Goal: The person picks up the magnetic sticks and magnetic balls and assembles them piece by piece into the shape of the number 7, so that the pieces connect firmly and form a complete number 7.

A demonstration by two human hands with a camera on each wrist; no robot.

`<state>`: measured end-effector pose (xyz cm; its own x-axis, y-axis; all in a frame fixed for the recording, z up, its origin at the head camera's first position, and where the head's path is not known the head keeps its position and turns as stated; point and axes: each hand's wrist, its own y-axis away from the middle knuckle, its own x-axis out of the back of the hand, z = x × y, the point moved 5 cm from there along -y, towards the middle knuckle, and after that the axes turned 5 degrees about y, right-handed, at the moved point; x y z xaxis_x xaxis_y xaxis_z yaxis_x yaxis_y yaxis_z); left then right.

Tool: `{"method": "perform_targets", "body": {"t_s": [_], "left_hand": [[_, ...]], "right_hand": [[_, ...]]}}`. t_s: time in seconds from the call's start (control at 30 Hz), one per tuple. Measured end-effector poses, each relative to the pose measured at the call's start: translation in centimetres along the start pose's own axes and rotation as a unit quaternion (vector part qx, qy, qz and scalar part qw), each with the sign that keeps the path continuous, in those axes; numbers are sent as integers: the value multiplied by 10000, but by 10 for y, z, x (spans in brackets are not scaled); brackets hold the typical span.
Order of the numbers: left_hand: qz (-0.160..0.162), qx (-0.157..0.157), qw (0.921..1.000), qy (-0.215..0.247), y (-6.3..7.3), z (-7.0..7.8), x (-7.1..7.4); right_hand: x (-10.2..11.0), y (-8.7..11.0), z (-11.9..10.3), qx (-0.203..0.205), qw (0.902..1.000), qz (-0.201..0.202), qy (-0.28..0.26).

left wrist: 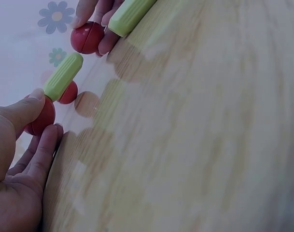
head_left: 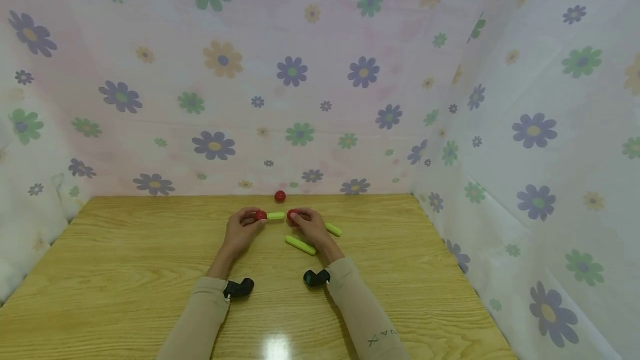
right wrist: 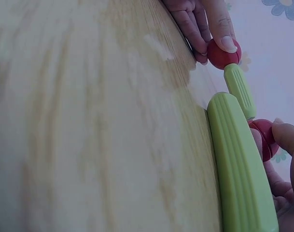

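Short light-green ribbed rod (head_left: 276, 216) at far part of wood-grain table (head_left: 125, 271), one end against glossy red ball (head_left: 260, 216) pinched by left hand (head_left: 241, 232). Other end just beside second glossy red ball (head_left: 290, 215), held between thumb and fingers of right hand (head_left: 312, 228). Third glossy red ball (head_left: 280, 196) behind, near table's back edge. Longer light-green rod (head_left: 300, 245) lies nearer person; another light-green rod (head_left: 333, 229), partly hidden, beyond right wrist. Flower-printed pale cloth (head_left: 260, 121) behind.
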<state>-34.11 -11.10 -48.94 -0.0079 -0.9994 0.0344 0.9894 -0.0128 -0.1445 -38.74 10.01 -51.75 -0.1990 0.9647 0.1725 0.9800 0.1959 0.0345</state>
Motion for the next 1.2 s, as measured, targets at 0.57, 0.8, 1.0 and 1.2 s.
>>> {"method": "perform_targets", "body": {"t_s": [0.57,0.8,1.0,1.2], "left_hand": [[207,138,9997,50,-16,-40,3],[231,140,9996,86,-16,-41,3],[263,99,9995,124,-15,-39,4],[250,71,9996,89,-15,-37,3]], "right_hand": [[-1,0,3,-9,10000,-58,-60],[1,1,2,-25,9999,-89,-85],[1,2,4,-43,9998,-83,-200],[2,4,3,-59,9995,-26,-324]]}}
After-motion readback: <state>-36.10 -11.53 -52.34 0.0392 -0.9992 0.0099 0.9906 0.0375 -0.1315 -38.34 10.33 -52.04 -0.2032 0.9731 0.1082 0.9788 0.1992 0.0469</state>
